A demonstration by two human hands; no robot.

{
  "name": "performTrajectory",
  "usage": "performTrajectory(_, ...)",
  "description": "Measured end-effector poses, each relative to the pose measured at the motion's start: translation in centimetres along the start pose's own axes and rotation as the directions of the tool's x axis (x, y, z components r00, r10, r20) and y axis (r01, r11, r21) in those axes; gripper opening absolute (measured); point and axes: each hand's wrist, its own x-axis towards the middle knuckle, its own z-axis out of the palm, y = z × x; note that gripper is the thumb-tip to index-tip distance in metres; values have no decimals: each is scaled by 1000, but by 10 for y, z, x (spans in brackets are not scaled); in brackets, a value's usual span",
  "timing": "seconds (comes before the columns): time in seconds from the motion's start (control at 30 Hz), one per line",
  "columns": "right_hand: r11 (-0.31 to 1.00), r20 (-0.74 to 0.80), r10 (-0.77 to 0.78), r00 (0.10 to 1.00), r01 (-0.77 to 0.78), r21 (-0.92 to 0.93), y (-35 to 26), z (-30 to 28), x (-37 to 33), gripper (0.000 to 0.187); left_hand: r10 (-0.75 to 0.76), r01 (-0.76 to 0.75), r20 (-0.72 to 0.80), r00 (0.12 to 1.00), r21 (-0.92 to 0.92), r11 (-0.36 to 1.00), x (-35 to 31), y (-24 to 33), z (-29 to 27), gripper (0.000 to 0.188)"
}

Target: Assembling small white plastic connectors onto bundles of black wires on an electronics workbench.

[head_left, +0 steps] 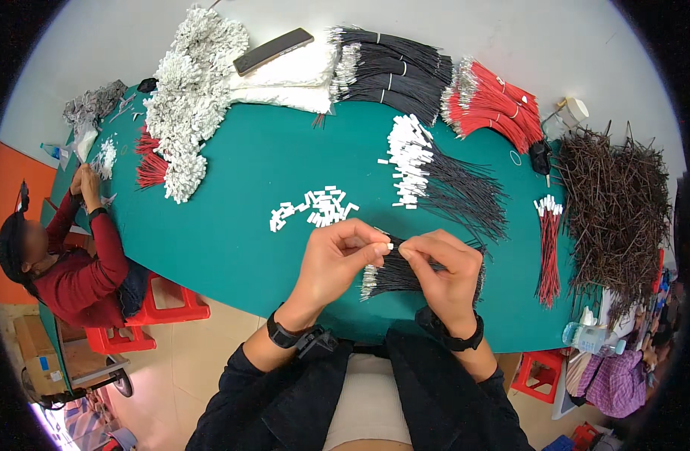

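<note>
My left hand (331,261) pinches a small white connector housing (390,246) between thumb and forefinger. Against its right side, my right hand (444,272) closes thumb and forefinger on what looks like the end of a thin black wire, mostly hidden by the fingers. Below both hands lies a bundle of black wires (396,281) with metallic tips toward the left. Loose white housings (326,204) are scattered on the table just beyond my left hand. Past my right hand, black wires (465,197) fitted with white connectors (409,161) form a pile.
On the green table (232,218), bundled black wires (394,68), red wires (495,105) and a heap of white connectors (191,98) line the far side. Dark brown wires (615,210) are heaped at right. Another person (78,263) works at the left end.
</note>
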Motion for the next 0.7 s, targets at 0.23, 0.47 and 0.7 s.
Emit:
performTrajectory(0.23,999,3,-38,999,38,29,0,2,-1,11,2,0,19,1000,-62,998,1,1,-5,7)
performTrajectory(0.47,1000,41,-4,999,4,-8,-7,-2,-2,12,2,0,40,999,-45,999,1,4,-1,7)
performTrajectory(0.7,995,-11,-85,996,84,-46,-3,6,-4,13,-12,15,32,999,-96,995,0,3,-4,6)
